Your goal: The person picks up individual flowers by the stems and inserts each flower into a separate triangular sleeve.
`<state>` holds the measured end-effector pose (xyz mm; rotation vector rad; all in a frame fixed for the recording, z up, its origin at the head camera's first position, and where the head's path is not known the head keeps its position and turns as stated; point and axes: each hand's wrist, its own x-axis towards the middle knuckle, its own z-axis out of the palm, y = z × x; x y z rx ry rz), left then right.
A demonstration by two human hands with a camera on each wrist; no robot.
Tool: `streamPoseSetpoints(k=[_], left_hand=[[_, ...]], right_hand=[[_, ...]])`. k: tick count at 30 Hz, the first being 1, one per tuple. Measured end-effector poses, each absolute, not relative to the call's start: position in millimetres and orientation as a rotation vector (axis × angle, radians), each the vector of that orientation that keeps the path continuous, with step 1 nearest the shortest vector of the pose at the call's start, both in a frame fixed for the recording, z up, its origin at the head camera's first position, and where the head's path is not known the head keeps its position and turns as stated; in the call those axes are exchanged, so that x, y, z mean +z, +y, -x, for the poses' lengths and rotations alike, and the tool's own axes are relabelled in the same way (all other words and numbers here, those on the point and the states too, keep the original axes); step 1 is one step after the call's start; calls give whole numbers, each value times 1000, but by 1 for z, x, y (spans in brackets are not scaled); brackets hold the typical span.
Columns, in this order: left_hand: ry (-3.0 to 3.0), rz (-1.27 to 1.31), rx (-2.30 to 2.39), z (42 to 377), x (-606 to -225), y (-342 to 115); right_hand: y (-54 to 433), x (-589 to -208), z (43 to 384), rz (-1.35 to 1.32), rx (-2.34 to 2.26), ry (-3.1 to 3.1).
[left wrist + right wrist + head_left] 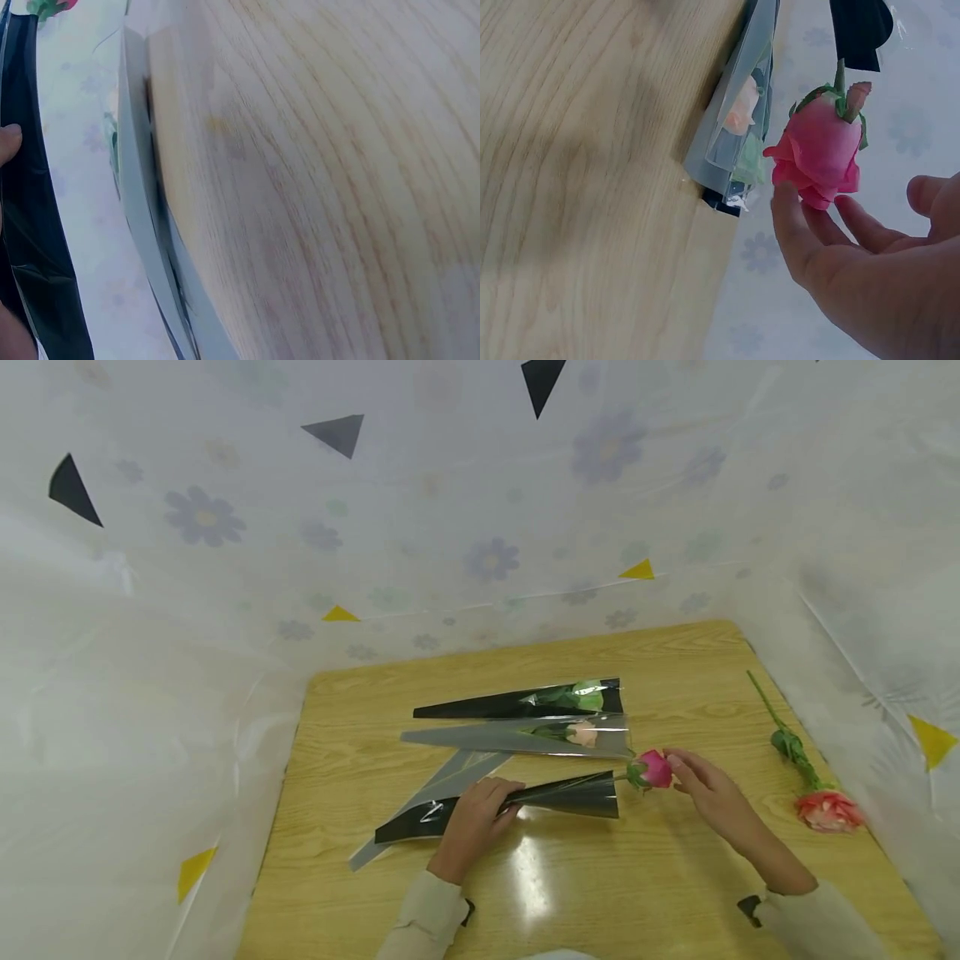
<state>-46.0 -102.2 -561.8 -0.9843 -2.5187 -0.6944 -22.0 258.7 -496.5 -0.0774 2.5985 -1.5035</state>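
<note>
A pink rose pokes head first out of the wide end of a black flower sleeve, its stem running inside. My left hand grips that sleeve around its middle. Straight fingers of my right hand touch the rose's petals from the right. In the right wrist view the thumb stands apart from the bloom. Only a fingertip and part of the left hand show on the black film in the left wrist view.
Behind lie a black sleeve with a green flower and a grey sleeve with a pale peach flower. Another grey sleeve lies beneath the held one. A coral flower rests by the table's right edge.
</note>
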Motion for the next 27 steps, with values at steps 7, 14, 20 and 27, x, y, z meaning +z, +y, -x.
streamPoseSetpoints(k=[7,14,20,27], left_hand=[[-2531,983,-689,45,-561,-101],[-2569,969,-690,45,-562,-102],[-2642,953,-693,43,-564,-102],[-2687,941,-674,43,-564,-101]], right_hand=[[261,-506,21,57,-1664,2400],[261,-504,20,48,-1714,2404],[261,-501,16,39,-1635,2449],[256,-493,13,1,-1714,2387]])
